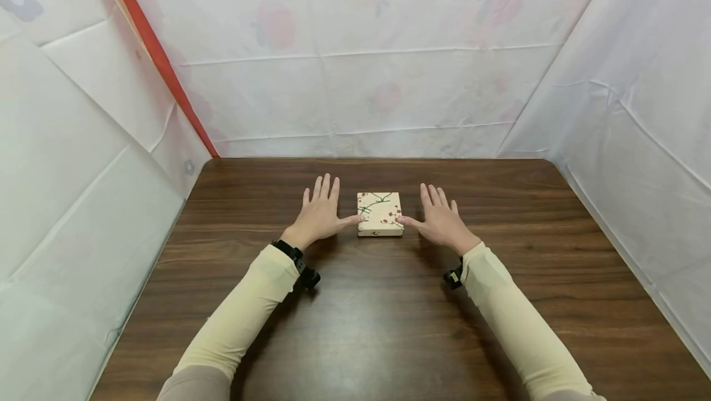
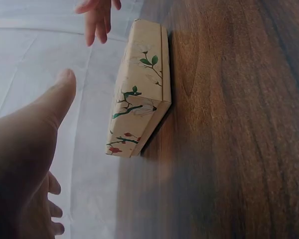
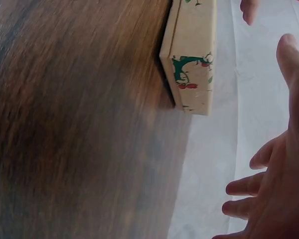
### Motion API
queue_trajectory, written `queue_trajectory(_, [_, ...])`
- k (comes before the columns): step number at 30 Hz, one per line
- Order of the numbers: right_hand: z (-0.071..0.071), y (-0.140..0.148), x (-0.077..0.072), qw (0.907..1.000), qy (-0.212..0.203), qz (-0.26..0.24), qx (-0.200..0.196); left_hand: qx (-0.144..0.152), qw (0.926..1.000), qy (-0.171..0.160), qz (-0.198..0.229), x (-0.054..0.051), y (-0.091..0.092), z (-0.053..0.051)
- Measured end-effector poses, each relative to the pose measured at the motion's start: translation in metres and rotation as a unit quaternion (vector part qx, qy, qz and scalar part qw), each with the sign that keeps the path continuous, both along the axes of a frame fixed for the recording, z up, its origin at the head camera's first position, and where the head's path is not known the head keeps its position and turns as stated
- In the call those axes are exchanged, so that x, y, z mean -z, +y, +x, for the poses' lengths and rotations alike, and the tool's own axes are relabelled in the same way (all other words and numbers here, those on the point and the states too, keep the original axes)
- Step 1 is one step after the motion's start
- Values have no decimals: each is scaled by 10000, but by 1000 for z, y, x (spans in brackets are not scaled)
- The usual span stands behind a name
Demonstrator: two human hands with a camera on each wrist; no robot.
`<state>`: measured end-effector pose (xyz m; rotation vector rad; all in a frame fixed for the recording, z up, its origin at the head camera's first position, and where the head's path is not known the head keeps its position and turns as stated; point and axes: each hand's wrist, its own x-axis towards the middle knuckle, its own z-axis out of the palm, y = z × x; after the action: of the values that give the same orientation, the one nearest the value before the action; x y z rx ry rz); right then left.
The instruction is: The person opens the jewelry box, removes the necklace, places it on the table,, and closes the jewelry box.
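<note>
A small cream box [image 1: 379, 208] with a lid, printed with green stems and red blossoms, lies flat on the brown wooden table. My left hand [image 1: 320, 213] is spread at its left, fingers straight and pointing away, thumb extended towards the box's left edge. On the other side my right hand [image 1: 441, 219] mirrors it, its thumb reaching towards the right edge. In the left wrist view a gap shows between the thumb [image 2: 60, 97] and the box [image 2: 139, 74]. The right wrist view likewise shows the thumb [image 3: 289, 55] apart from the box [image 3: 192, 59]. Neither hand holds anything.
The wooden table top [image 1: 355, 327] stretches around the box and under both forearms. White floral sheeting [image 1: 355, 99] hangs behind the table and at both sides. A red strip [image 1: 161, 58] runs down the back left corner. Each wrist wears a black camera strap [image 1: 289, 250].
</note>
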<state>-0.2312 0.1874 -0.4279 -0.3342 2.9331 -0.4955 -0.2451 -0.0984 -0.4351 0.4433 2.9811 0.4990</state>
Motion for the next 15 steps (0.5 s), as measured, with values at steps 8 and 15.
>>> queue_trajectory(8, [-4,3,9,9997,-180,-29,-165,337,9993,-164,56,7,4,-5])
queue_trajectory(15, [-6,5,14,9991,-234,26,-359,482,9983,-247,216,11,10,-8])
